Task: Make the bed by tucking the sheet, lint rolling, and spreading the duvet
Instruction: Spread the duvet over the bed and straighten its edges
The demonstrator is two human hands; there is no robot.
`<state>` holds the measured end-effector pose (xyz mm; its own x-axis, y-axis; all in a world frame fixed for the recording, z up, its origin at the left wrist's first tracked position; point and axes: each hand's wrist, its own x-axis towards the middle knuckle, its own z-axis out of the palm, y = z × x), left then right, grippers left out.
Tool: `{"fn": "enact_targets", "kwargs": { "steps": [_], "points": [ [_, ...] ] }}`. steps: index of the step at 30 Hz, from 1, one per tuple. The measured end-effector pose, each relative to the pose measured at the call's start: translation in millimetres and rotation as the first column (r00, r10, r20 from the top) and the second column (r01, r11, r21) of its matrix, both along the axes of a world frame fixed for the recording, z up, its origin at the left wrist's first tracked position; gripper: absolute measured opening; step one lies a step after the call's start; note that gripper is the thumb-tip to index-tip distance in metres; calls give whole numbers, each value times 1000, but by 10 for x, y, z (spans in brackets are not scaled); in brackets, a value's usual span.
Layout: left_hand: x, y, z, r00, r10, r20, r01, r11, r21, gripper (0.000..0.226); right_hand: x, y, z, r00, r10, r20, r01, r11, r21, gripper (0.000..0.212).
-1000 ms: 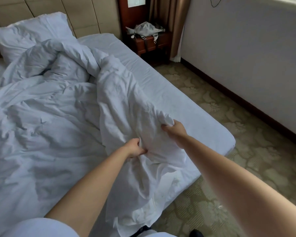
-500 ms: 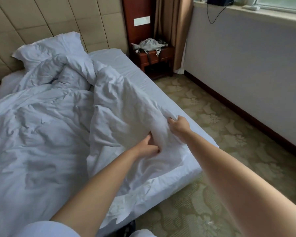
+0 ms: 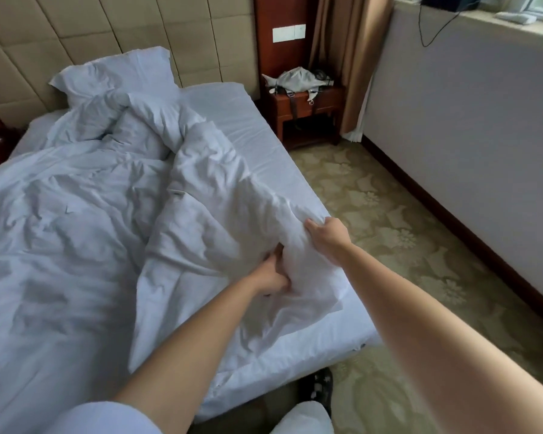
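A crumpled white duvet (image 3: 85, 233) lies bunched across the left and middle of the bed, over a white fitted sheet (image 3: 251, 126) that shows bare along the right side. My left hand (image 3: 271, 275) grips a fold of the duvet near its corner. My right hand (image 3: 326, 236) grips the duvet's raised edge just to the right, above the bed's right side. A white pillow (image 3: 113, 76) leans against the padded headboard.
A wooden nightstand (image 3: 308, 111) with a grey bag on it stands beyond the bed's far right corner, beside a brown curtain (image 3: 348, 57). Patterned carpet (image 3: 405, 220) runs between bed and white wall. A dark shoe (image 3: 320, 383) sits at the bed's foot.
The view has risen and drawn back. Both hands have pulled the duvet corner up onto the bed, so it no longer hangs over the foot edge.
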<state>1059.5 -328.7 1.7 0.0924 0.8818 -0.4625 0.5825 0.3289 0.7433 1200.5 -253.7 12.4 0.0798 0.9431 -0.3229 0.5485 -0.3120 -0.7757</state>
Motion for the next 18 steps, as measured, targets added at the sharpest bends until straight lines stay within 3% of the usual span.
{"fn": "enact_targets", "kwargs": {
  "steps": [2, 6, 14, 18],
  "points": [
    [151, 298, -153, 999, 36, 32, -36, 999, -21, 83, 104, 314, -69, 998, 37, 49, -37, 999, -18, 34],
    [494, 845, -344, 992, 117, 38, -115, 992, -49, 79, 295, 922, -169, 985, 117, 126, -104, 989, -102, 38],
    [898, 1682, -152, 987, 147, -64, -156, 974, -166, 81, 672, 1855, -51, 974, 218, 59, -201, 955, -218, 60],
    [1132, 1997, -80, 968, 238, -82, -248, 956, -159, 78, 832, 2252, 23, 947, 318, 51, -300, 928, -221, 65]
  ]
}}
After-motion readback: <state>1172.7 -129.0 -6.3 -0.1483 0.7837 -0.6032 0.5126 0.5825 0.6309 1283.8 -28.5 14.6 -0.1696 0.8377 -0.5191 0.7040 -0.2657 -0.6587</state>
